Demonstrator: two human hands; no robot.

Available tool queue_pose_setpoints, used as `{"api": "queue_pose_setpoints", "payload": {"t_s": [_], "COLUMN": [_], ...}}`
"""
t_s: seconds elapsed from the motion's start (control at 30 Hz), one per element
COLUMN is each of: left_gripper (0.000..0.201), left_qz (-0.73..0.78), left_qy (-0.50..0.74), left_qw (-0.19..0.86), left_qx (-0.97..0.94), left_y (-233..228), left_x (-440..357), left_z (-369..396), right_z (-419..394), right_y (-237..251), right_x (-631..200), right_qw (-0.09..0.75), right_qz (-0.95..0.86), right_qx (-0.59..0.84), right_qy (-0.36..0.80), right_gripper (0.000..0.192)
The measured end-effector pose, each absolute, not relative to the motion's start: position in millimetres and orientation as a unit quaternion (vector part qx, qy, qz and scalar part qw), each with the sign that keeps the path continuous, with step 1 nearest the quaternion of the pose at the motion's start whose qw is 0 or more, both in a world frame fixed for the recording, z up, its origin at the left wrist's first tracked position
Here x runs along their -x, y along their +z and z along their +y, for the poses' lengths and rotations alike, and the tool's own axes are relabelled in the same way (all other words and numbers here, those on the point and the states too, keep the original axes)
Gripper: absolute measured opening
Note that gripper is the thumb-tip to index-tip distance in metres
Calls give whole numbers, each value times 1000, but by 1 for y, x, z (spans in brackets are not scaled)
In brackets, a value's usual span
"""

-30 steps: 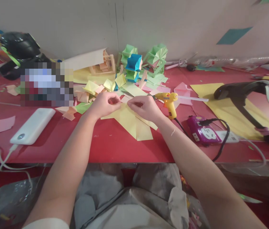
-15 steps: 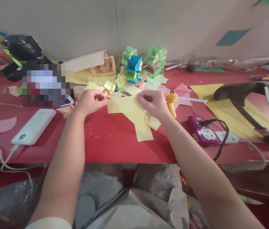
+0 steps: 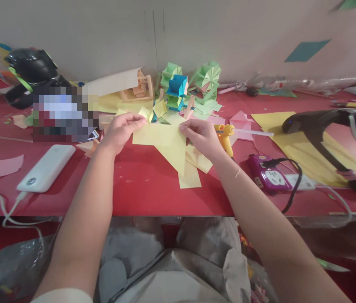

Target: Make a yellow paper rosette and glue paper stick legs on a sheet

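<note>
Pinching a yellow sheet at its two top corners, the person is holding it stretched just above the red counter, in front of a heap of folded paper shapes. The left hand is gripping the left corner between thumb and fingers, and the right hand is clamping the right corner the same way; neither is lying slack. The sheet is hanging down to a point over more yellow strips lying flat beneath it. To handle this well, I would judge both hands should be pulling evenly so the paper is staying taut and flat, with edges lined up before any crease is pressed, and the pinches kept near the corners so the middle is not wrinkling. A glue gun is sitting just beside the right hand, its nozzle worth avoiding. A power bank is lying well to the left.
</note>
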State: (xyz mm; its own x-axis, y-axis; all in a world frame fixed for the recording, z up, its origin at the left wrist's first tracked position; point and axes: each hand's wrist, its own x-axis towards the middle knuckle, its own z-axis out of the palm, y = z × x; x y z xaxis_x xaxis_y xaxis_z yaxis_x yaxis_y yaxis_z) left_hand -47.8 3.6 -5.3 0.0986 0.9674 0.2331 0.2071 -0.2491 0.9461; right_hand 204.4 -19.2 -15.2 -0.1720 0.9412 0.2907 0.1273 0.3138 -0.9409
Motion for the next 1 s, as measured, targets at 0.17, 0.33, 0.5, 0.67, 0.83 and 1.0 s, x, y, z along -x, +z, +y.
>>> {"api": "queue_pose_setpoints", "payload": {"t_s": [0.17,0.33,0.5,0.67,0.83,1.0], "left_gripper": [24,23,24,19,16,13], "left_qz": [461,436,416,439,473,457], "left_qy": [437,432,411,427,459,485], "left_qw": [363,335,345,322,270,248], "left_qx": [-681,-715,-734,-722,-702,-703], "left_y": [-16,-17,-23,-20,-10,-9], "left_x": [42,24,11,15,31,46], "left_z": [4,-2,-5,-3,-1,5], "right_z": [-21,-22,-21,-19,-21,-23], "right_y": [-13,-14,-19,-16,-10,-6], "right_x": [-204,-203,-199,-200,-208,-212], "right_qw": [440,389,383,379,381,385], "right_qz": [-685,-715,-726,-731,-726,-711], "right_qx": [438,437,416,418,443,459], "right_qy": [382,382,391,384,364,369], "right_gripper": [16,18,16,12,12,12]}}
